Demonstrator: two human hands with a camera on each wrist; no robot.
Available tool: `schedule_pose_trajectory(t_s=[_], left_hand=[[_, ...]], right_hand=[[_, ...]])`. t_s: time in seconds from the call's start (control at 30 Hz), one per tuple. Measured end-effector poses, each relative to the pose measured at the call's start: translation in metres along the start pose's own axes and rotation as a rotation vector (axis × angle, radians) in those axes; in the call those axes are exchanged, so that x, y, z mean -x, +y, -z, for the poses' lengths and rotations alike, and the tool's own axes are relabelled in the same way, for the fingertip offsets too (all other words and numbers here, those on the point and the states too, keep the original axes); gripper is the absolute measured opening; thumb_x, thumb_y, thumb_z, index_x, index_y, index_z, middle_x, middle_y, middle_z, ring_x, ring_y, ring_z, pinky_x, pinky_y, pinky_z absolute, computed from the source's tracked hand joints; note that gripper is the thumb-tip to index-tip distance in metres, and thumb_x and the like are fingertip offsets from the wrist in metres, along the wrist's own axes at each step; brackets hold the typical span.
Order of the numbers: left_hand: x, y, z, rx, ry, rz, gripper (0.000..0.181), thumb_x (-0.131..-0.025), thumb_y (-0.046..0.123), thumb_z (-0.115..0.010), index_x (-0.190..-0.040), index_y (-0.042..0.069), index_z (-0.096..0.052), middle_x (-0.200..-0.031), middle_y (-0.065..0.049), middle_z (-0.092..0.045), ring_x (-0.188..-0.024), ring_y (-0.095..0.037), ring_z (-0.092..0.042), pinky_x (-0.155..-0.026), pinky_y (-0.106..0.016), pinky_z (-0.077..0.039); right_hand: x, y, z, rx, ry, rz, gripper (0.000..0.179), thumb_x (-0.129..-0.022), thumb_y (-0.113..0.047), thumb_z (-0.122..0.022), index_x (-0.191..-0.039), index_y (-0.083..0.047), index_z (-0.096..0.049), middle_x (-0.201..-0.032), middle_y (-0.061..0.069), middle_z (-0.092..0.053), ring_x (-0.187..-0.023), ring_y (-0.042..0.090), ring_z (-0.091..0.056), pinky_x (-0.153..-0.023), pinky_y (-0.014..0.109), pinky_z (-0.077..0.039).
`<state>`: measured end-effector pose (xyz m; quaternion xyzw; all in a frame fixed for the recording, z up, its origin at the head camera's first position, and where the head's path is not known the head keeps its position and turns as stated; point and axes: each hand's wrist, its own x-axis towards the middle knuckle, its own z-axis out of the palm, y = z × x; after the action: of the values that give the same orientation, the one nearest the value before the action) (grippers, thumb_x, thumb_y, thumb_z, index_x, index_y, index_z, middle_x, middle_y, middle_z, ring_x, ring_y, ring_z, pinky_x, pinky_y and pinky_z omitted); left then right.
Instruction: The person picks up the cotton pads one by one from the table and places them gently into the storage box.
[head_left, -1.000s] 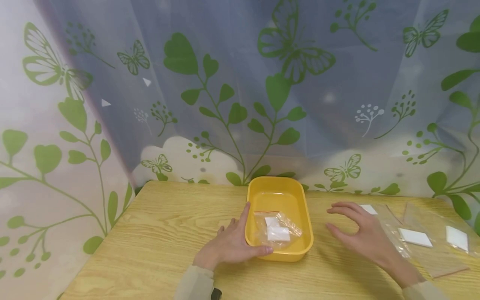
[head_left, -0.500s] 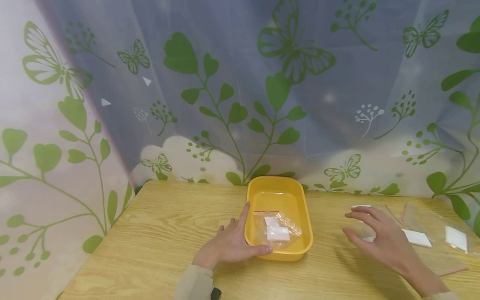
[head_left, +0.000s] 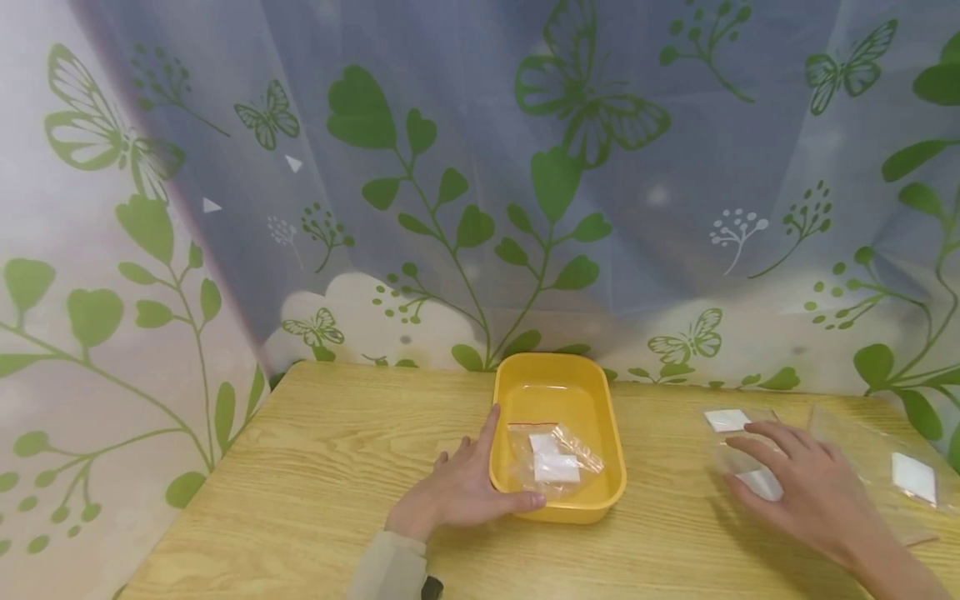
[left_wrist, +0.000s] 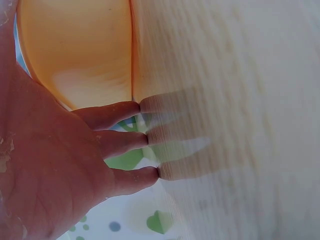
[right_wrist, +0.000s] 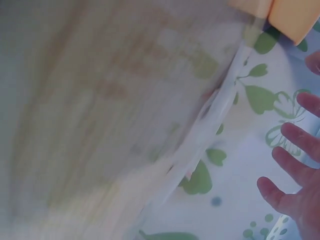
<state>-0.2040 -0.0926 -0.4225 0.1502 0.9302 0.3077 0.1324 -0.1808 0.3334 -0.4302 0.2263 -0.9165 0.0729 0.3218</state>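
Observation:
A yellow plastic tray (head_left: 555,514) stands on the table, with clear zip bags holding white pieces (head_left: 556,467) lying inside it. My left hand (head_left: 457,490) rests around the tray's near left corner, thumb on the front rim and index finger along the left side. In the left wrist view its other fingers (left_wrist: 125,140) are straight, their tips on the tabletop. To the right, my right hand (head_left: 813,483) hovers over clear zip bags with white pieces, fingers spread and loosely bent, gripping nothing. Part of a white piece (head_left: 761,482) shows beneath it.
Another white piece in a clear bag (head_left: 913,477) lies at the table's far right, and one (head_left: 726,420) lies just beyond my right fingers. A curtain (head_left: 450,208) with green leaves and butterflies hangs behind the wooden table (head_left: 300,500).
My right hand has moved rightward, away from the tray and over the bags on the right. My left hand and the tray have stayed in place.

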Motion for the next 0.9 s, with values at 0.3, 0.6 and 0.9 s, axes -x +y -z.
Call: schedule_pose_trajectory(t_s=[0.3, 0.6, 0.9], left_hand=[[0.0, 0.0, -0.001, 0.001, 0.001, -0.007, 0.128, -0.078, 0.08, -0.067, -0.165, 0.029, 0.012, -0.166, -0.016, -0.035, -0.154, -0.049, -0.025, -0.124, -0.07, -0.014], [0.0, 0.0, 0.0, -0.001, 0.0, -0.006, 0.127, -0.078, 0.08, -0.066, -0.165, 0.028, 0.011, -0.167, -0.015, -0.032, -0.154, -0.05, -0.024, -0.124, -0.07, -0.014], [0.001, 0.001, 0.001, 0.005, -0.001, -0.005, 0.128, -0.078, 0.08, -0.067, -0.165, 0.028, 0.011, -0.166, -0.017, -0.033, -0.154, -0.05, -0.024, -0.124, -0.07, -0.013]], right_hand=[[0.014, 0.02, 0.002, 0.094, -0.148, 0.001, 0.05, -0.074, -0.041, -0.086, -0.117, -0.019, -0.073, -0.12, 0.014, -0.07, -0.11, 0.041, -0.061, -0.078, 0.068, -0.048], [0.021, 0.038, -0.006, -0.076, -0.273, -0.081, 0.055, -0.074, -0.036, -0.09, -0.121, -0.014, -0.072, -0.117, 0.014, -0.074, -0.105, 0.043, -0.067, -0.078, 0.068, -0.052], [0.025, 0.047, -0.013, -0.134, -0.347, -0.104, 0.052, -0.07, -0.04, -0.092, -0.114, -0.02, -0.075, -0.115, 0.01, -0.076, -0.102, 0.043, -0.068, -0.081, 0.063, -0.054]])
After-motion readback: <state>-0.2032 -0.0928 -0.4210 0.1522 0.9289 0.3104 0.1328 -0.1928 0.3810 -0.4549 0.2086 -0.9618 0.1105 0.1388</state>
